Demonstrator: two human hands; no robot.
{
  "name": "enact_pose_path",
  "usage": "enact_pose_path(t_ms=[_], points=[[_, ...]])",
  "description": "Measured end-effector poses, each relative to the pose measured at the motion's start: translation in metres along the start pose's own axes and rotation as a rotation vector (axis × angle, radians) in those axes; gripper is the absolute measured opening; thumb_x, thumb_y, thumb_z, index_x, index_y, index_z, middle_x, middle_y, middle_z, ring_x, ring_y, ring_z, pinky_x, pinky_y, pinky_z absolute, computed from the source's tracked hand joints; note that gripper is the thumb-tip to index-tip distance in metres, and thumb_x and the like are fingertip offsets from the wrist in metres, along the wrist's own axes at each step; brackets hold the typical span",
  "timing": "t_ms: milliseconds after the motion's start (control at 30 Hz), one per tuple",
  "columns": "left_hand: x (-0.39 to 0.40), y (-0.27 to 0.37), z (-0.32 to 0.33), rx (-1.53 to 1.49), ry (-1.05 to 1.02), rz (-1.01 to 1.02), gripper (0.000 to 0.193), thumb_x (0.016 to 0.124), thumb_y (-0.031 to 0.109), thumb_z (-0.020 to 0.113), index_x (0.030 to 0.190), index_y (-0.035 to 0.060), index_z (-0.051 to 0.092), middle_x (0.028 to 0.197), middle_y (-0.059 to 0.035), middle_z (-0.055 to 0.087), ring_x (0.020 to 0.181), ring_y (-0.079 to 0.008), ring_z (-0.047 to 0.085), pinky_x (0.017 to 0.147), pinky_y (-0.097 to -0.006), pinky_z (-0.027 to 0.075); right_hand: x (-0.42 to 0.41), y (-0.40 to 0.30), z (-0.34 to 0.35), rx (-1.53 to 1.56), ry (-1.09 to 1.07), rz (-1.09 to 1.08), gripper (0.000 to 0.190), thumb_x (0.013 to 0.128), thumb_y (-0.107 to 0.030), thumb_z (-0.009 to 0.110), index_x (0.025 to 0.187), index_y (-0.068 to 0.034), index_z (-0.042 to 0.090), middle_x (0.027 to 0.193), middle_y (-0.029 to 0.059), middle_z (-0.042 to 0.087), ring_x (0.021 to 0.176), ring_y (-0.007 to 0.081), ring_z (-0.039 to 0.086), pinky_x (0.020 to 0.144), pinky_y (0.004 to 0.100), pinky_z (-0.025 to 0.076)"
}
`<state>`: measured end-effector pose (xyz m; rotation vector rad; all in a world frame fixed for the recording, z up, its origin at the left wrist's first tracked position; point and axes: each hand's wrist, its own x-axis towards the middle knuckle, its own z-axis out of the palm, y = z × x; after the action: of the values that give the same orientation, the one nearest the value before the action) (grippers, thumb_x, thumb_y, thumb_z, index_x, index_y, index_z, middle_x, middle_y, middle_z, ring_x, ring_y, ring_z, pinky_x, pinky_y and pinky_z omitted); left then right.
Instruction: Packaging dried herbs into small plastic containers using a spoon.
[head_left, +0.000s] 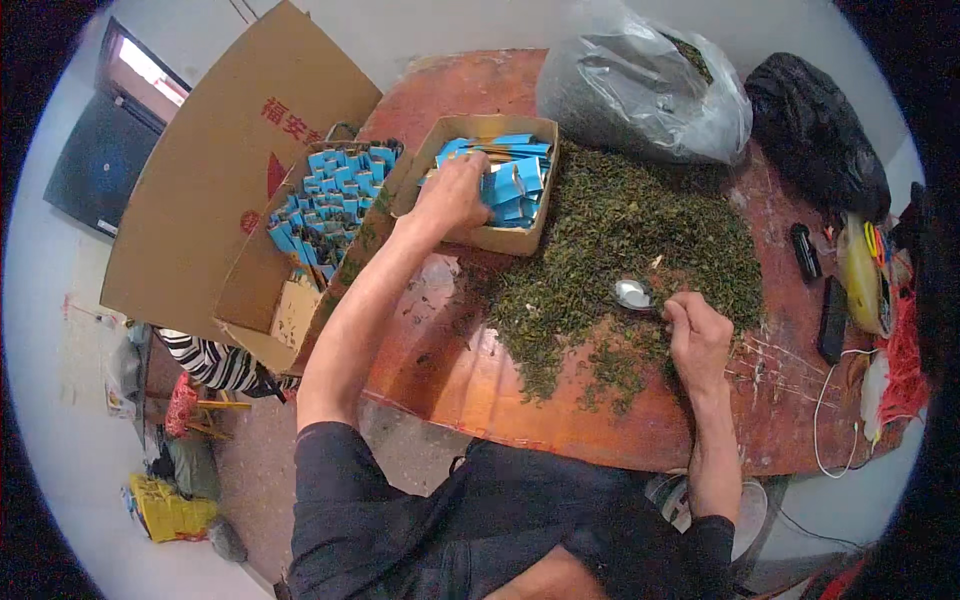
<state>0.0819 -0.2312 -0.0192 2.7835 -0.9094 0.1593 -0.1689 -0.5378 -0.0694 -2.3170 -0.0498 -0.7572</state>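
Note:
My left hand reaches into a small cardboard box. It touches blue packets there, its fingertips partly hidden among them; I cannot tell whether it grips one. Low over a heap of dried green leaves, apparently tea, my right hand is closed on a metal spoon. The spoon's bowl lies at the heap's near side, while its handle is mostly hidden by the fingers. To the left, a longer cardboard box holds rows of upright blue packets with open tops.
A clear plastic bag of leaves stands behind the heap, beside a black plastic bag. Red netting, a white cable and dark small objects line the right edge of the reddish wooden table. A large cardboard flap rises at left.

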Motion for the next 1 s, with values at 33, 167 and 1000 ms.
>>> enact_pose_path(t_ms=[33, 167, 1000], points=[[-0.002, 0.002, -0.002, -0.002, 0.003, 0.002, 0.056, 0.07, 0.015, 0.084, 0.117, 0.0043, 0.057, 0.115, -0.0213, 0.063, 0.115, -0.0421, 0.059, 0.096, -0.0519, 0.051, 0.0, -0.001, -0.001, -0.003, 0.002, -0.001, 0.008, 0.097, -0.003, 0.062, 0.091, -0.001, 0.067, 0.071, 0.0088, 0.067, 0.06, 0.0181, 0.066, 0.057, 0.0322, 0.051], [-0.011, 0.011, -0.011, -0.138, 0.167, -0.027, 0.055, 0.071, 0.014, 0.083, 0.117, 0.0035, 0.056, 0.112, -0.0204, 0.062, 0.112, -0.042, 0.058, 0.095, -0.0507, 0.049, 0.001, -0.009, -0.008, -0.055, -0.015, -0.023, 0.006, 0.096, -0.004, 0.064, 0.09, -0.002, 0.065, 0.074, 0.0123, 0.067, 0.063, 0.026, 0.067, 0.058, 0.0366, 0.051], [-0.091, 0.116, 0.025, -0.685, 0.016, -0.108, 0.059, 0.075, 0.015, 0.086, 0.122, 0.0004, 0.054, 0.106, -0.0212, 0.072, 0.105, -0.0351, 0.071, 0.094, -0.0418, 0.054, 0.025, -0.021, 0.049, -0.057, 0.005, -0.098, 0.009, 0.096, -0.006, 0.065, 0.088, -0.002, 0.063, 0.072, 0.0135, 0.069, 0.063, 0.0302, 0.069, 0.057, 0.039, 0.054]])
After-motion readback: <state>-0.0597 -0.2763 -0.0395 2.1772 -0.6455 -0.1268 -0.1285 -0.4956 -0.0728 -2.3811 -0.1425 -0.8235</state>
